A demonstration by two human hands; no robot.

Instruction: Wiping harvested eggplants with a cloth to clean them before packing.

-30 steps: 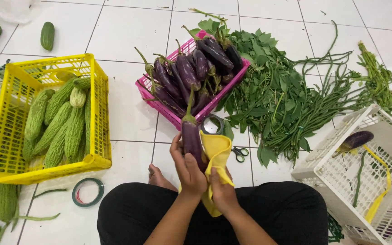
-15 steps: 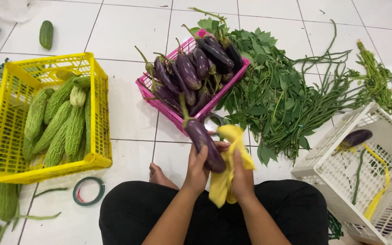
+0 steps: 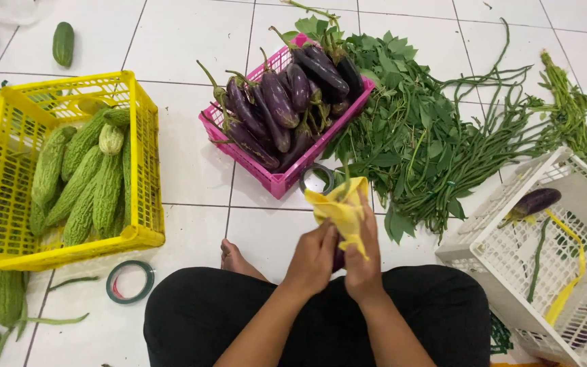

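Leafy greens pile [image 3: 416, 136] upper right. Yellow crate [image 3: 145, 231] of bitter gourds left. White basket [image 3: 511, 251] lower right. Pink crate [image 3: 280, 182] of eggplants upper centre. Centre bottom: left hand [image 3: 314, 258] and right hand [image 3: 363, 261] pinch yellow cloth [image 3: 340, 207] around eggplant [image 3: 338, 259], mostly hidden. Green tape roll [image 3: 130, 281] lower left.

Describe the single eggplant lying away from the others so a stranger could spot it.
Look right to the white plastic crate tipped on the floor. Inside, near its top, lies one dark purple eggplant beside a yellow strip. It is alone there, unlike those heaped in the pink basket.
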